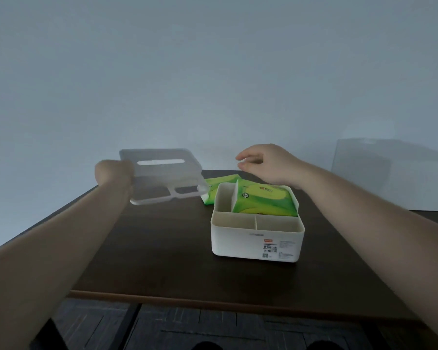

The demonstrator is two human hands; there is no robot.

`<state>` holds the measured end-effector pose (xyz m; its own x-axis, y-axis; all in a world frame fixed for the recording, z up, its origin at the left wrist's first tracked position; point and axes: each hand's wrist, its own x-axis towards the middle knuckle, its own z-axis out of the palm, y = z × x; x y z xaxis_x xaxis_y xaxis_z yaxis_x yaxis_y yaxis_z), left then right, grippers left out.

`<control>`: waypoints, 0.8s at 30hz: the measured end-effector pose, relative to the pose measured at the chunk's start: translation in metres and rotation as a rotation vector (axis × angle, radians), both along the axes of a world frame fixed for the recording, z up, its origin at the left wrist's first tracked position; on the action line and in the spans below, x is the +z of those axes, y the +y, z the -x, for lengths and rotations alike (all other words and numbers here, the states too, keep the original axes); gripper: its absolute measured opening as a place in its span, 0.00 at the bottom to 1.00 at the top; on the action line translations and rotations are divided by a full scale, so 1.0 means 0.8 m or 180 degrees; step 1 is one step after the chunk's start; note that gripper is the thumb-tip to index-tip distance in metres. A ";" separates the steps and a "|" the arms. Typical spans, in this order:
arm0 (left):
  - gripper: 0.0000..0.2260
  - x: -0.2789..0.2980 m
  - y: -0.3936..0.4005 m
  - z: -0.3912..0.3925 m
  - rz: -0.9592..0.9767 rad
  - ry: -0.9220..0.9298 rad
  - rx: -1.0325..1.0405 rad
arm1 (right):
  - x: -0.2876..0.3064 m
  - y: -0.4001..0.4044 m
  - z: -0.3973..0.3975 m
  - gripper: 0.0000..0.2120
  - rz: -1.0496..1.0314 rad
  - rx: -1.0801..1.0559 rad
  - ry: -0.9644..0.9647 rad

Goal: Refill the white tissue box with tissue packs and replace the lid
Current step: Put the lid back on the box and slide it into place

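Note:
The white tissue box (257, 245) stands open on the dark table, right of centre. A green tissue pack (262, 199) sits tilted in its large rear compartment, sticking above the rim. The two front compartments and the narrow left one hold nothing. A second green pack (213, 190) lies on the table behind the box to its left. My left hand (114, 173) grips the left edge of the translucent lid (162, 176), which hangs tilted above the table, left of the box. My right hand (266, 162) hovers behind the box with fingers loosely curled, holding nothing.
The dark wooden table (149, 248) has its front edge near the bottom, with dark floor tiles below. A pale translucent container (390, 173) stands at the far right against the plain wall.

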<state>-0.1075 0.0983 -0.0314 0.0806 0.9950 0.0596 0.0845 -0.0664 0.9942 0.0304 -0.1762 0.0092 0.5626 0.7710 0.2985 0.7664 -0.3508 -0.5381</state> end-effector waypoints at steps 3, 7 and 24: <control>0.11 0.032 -0.013 -0.006 -0.0100 -0.0025 -0.0282 | 0.003 0.005 -0.003 0.21 -0.0313 -0.0220 0.0261; 0.10 0.041 -0.045 -0.026 -0.0041 -0.0231 -0.0844 | 0.005 0.002 -0.008 0.24 -0.0590 -0.0415 0.1201; 0.03 -0.012 -0.128 -0.110 0.0575 0.0139 -0.1850 | -0.043 -0.063 -0.060 0.09 -0.0184 -0.1504 0.1496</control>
<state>-0.0192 -0.0040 -0.0406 0.6120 0.7814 -0.1216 0.1260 0.0555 0.9905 0.0783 -0.2266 -0.0250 0.9162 0.3998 -0.0273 0.2168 -0.5517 -0.8053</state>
